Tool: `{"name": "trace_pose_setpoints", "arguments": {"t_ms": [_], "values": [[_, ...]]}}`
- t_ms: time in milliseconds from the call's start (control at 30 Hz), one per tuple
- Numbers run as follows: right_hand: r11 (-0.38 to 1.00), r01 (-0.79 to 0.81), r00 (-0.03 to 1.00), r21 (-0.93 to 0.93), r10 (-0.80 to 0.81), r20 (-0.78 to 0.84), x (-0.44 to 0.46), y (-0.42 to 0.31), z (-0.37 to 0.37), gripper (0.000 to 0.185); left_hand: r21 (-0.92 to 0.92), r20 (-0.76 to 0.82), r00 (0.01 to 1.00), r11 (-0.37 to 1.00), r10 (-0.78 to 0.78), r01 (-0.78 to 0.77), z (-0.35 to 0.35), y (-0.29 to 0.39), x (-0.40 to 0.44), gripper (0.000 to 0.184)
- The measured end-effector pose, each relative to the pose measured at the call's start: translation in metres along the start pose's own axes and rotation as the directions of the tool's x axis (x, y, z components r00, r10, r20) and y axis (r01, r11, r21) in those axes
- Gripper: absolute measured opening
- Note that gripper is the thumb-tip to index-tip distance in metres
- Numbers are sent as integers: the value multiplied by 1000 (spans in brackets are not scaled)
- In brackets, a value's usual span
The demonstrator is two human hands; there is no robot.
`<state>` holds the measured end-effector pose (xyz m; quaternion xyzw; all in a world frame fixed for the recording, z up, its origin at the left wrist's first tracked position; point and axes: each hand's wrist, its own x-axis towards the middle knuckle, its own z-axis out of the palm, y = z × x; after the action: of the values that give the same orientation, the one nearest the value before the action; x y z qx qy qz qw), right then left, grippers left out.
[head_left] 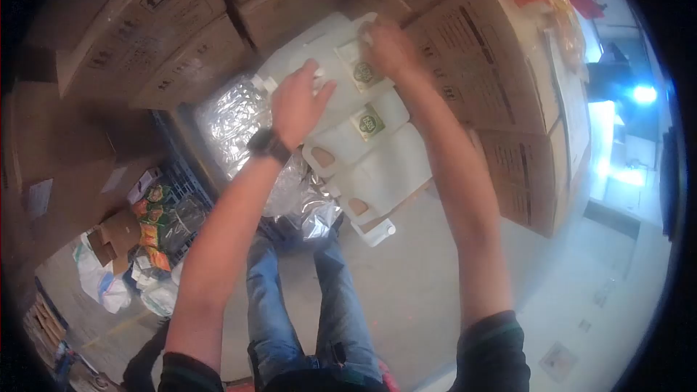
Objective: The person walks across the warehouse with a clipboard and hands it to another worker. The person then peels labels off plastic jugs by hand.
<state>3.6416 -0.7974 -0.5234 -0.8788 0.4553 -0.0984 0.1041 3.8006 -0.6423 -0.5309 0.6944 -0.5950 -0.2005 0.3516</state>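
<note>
Several translucent white plastic jugs (392, 163) lie on their sides in a row, with handle openings and a white cap showing at the near end. My right hand (392, 49) is at the far jug, its fingers closed at the upper edge of a green-and-gold label (362, 69). A second label (367, 123) lies flat on the jug nearer to me. Over the left side of the jugs, my left hand (294, 105) has its thumb and forefinger about a small white thing that I cannot make out.
Stacked cardboard boxes (486, 65) wall in the back and right, with more boxes (156, 36) at the left. Crinkled silvery plastic wrap (232, 120) lies beside the jugs. Bags and colourful packets (152, 229) are at the lower left. Below is the concrete floor (428, 283).
</note>
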Motion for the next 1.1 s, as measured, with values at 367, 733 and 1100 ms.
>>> {"name": "trace_pose_setpoints", "arguments": {"t_ms": [367, 733, 1100], "values": [[981, 95, 984, -168, -67, 163, 16, -1, -8, 18, 128, 160, 984, 990, -77, 57, 18, -10, 16, 39], [985, 73, 990, -156, -53, 127, 17, 3, 4, 18, 87, 193, 973, 990, -124, 109, 18, -9, 18, 39], [982, 171, 984, 84, -174, 32, 8, 13, 5, 15, 68, 202, 969, 989, -140, 129, 21, -14, 20, 39]]}}
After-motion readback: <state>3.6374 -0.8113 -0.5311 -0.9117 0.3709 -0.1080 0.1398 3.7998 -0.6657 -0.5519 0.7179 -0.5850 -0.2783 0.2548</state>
